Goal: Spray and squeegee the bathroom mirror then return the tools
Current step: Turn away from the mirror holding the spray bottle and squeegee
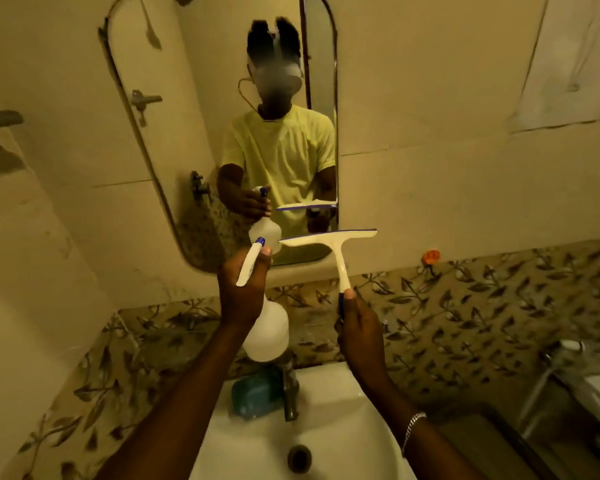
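Note:
An arched mirror [194, 140] hangs on the wall above the basin. My left hand [241, 292] is shut on a white spray bottle [267, 329] with a blue-tipped nozzle, held upright and aimed at the mirror's lower part. To its right, my right hand [359, 327] grips the blue-ended handle of a white squeegee [329, 242]. The squeegee blade is raised level, just in front of the mirror's bottom right corner. Both tools and a person in a yellow shirt show as reflections in the glass.
A white basin [336, 427] with a dark drain lies below my arms. A metal tap [290, 389] and a teal soap bar [255, 393] sit at its back rim. Leaf-patterned tiles [482, 306] run along the wall. An orange hook [431, 257] sits right of the mirror.

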